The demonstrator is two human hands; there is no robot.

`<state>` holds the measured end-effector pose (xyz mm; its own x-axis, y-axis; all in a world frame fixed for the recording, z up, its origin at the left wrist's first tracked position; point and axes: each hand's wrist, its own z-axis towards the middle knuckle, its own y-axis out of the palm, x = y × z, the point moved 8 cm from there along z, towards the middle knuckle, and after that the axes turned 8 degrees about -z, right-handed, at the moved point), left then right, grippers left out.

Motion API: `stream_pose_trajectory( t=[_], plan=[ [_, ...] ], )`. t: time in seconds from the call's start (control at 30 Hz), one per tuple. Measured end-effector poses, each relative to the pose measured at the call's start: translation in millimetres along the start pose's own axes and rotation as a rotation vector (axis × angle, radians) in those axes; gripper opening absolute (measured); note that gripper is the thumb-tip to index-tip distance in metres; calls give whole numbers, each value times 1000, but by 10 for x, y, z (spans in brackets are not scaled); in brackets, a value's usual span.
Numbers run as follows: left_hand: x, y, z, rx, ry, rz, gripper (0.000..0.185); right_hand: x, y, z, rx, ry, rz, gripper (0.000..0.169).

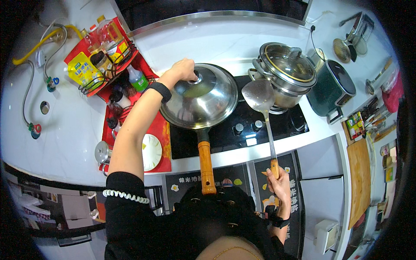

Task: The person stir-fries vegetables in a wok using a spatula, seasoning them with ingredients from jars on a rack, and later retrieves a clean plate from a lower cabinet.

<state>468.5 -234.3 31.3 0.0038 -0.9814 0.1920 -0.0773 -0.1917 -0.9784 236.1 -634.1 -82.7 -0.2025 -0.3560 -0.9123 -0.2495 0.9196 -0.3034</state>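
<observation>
My left hand grips the dark knob of a domed metal lid. The lid sits over a wok, and whatever is inside cannot be made out. The wok's wooden handle points toward my body. In my right hand is the wooden grip of a metal wok spatula. Its blade is raised in front of the stove, between the wok and a steel steamer pot with a glass lid. Beneath these lies the black glass gas cooktop with two silver knobs.
At left, a red seasoning rack holds bottles and a yellow pouch. A plate lies on a red mat beside the wok, near a metal canister. A dark green appliance stands at right, with a wooden cutting board nearer me.
</observation>
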Motion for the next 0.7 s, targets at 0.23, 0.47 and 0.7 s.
stream_pose_trajectory(
  t=[0.23, 0.47, 0.7],
  plan=[
    [-18, -26, 33, 20, 46, -4, 42, 93, -100, 19, 31, -31, -24, 23],
    [-182, -162, 44, 137, 59, -23, 39, -28, -145, 1, -12, -30, 42, 23],
    [-264, -275, -6, 136, 2, -131, 40, -110, -173, 40, 8, -37, -17, 25]
  ],
)
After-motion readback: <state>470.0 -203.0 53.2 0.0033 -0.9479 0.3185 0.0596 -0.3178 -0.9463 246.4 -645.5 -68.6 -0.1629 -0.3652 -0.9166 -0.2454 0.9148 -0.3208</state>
